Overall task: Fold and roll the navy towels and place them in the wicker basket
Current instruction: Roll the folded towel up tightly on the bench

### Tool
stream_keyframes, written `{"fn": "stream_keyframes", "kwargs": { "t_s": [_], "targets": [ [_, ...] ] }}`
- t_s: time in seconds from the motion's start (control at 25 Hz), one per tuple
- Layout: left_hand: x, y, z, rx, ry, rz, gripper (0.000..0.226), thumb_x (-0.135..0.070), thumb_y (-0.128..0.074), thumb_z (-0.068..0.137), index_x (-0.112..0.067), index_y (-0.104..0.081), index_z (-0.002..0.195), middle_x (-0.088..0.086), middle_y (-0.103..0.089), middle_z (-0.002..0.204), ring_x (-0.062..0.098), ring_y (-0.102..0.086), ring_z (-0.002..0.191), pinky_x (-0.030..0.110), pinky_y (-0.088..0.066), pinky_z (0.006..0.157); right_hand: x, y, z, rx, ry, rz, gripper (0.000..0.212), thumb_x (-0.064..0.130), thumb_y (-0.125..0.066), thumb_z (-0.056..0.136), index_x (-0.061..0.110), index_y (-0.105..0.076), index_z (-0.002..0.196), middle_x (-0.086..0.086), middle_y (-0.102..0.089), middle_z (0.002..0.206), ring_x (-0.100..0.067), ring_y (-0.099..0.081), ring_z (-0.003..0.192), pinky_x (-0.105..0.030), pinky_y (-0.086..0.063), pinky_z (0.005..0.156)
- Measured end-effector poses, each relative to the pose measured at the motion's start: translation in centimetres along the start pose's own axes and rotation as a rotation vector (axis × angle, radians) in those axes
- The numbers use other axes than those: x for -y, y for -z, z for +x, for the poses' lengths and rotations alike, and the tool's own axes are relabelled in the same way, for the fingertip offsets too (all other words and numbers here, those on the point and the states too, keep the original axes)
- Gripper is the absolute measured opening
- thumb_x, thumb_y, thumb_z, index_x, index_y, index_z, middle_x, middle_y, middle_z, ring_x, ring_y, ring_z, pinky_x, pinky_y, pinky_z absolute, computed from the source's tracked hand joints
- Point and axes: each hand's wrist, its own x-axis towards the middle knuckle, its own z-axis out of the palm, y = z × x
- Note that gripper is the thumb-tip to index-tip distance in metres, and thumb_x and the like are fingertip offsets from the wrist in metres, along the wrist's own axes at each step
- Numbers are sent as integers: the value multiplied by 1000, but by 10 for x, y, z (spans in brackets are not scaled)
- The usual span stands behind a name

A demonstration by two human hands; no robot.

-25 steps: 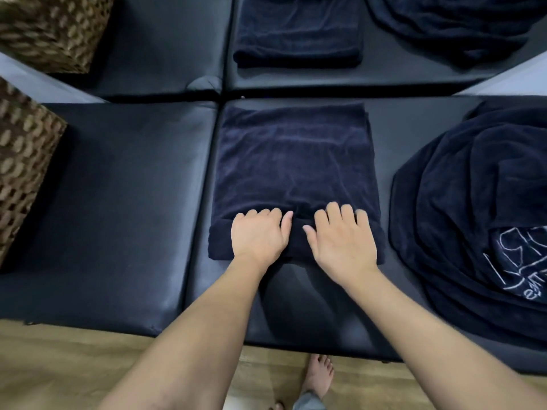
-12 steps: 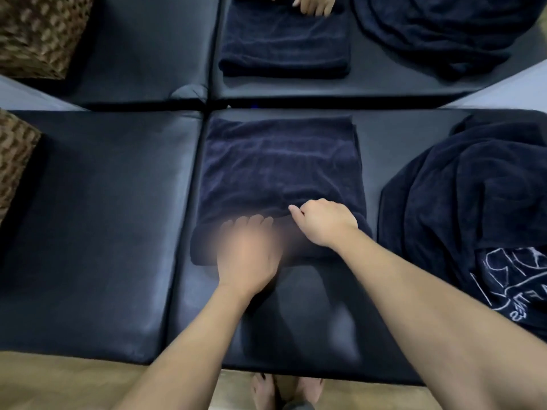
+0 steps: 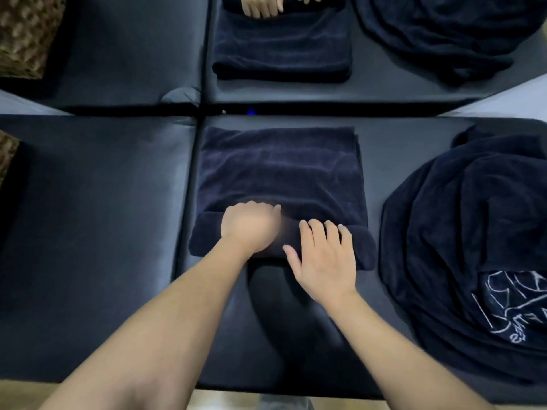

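A black mat (image 3: 94, 202) fills the frame. A loose towel pile (image 3: 473, 232) lies at right. The folded towel (image 3: 279, 173) lies at centre, its near edge rolled. The basket (image 3: 7, 152) shows at the left edge. The left hand (image 3: 251, 226), blurred, curls over the roll; the right hand (image 3: 325, 258) lies flat on it, fingers spread.

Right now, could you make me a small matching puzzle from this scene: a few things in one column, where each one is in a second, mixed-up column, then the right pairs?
Things:
1. left hand
2. right hand
3. heap of navy towels
4. wicker basket

Places:
A. far left corner of the picture
B. on the rolled near edge of the folded towel, fingers spread
C. on the pad, right of the folded towel
D. curled at the front of the roll, blurred

Pairs: 1-D, 2-B, 3-C, 4-A
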Motion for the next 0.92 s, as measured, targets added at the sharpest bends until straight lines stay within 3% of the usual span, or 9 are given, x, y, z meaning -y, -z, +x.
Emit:
{"fn": "stream_keyframes", "kwargs": {
  "t_s": [0.08,0.2,0.36,0.44,0.48,0.56,0.72,0.8,0.92],
  "targets": [
    [2,2,0,-5,13,-51,48,-45,-21,105,-24,-61,89,3,-71,89,30,-65,83,37,-38,68,-6,-3,25,-3,4,-7,53,52,-35,101,11,-68,96,-7,-65,88,-33,-55,76,-48,-40,78],
    [6,-4,-17,-265,-76,-12,40,-45,-28,103,-20,-57,91,-3,-64,85,26,-60,77,40,-39,70,-17,3,68,52,31,2,53,47,-30,103,15,-60,73,-5,-64,68,-31,-54,62,-43,-37,68],
    [7,-13,-25,-326,-109,135,48,-55,-39,99,-17,-67,107,0,-65,100,28,-56,86,45,-40,80,-30,24,115,402,45,225,55,51,-21,106,21,-64,87,-6,-72,95,-33,-66,88,-42,-41,77],
    [9,-10,-8,-306,-88,143,52,-56,-36,100,-17,-68,95,0,-65,88,29,-56,75,43,-40,72,-31,26,132,528,-38,345,52,52,-25,105,22,-61,85,-6,-70,99,-33,-65,90,-39,-42,73],
    [10,-5,3,-292,-82,141,54,-56,-33,101,-17,-66,85,0,-64,79,29,-55,70,41,-39,67,-31,27,134,502,-57,344,50,51,-26,106,20,-59,83,-6,-69,96,-33,-65,88,-40,-43,72],
    [9,12,26,-175,-87,124,56,-54,-25,102,-20,-57,72,1,-65,73,29,-59,68,39,-40,65,-29,24,117,214,-45,167,43,44,-33,105,16,-60,87,-7,-66,92,-34,-61,81,-43,-44,73],
    [9,30,63,7,-67,33,56,-53,-20,104,-26,-64,80,5,-71,90,32,-65,84,38,-38,69,-14,16,72,70,-112,4,49,50,-39,101,11,-64,116,-9,-63,108,-37,-56,98,-49,-38,94],
    [11,29,64,11,-56,-5,55,-52,-21,104,-26,-62,79,4,-71,88,31,-66,83,37,-37,68,-15,14,85,45,-120,-5,49,50,-38,101,11,-67,106,-8,-66,96,-37,-57,88,-49,-39,87],
    [11,24,48,-187,-71,24,46,-48,-26,104,-23,-56,79,0,-68,86,27,-61,80,39,-36,69,-23,16,124,59,-53,-43,49,44,-31,102,14,-63,79,-7,-66,76,-33,-54,71,-45,-36,74]
  ]
}}
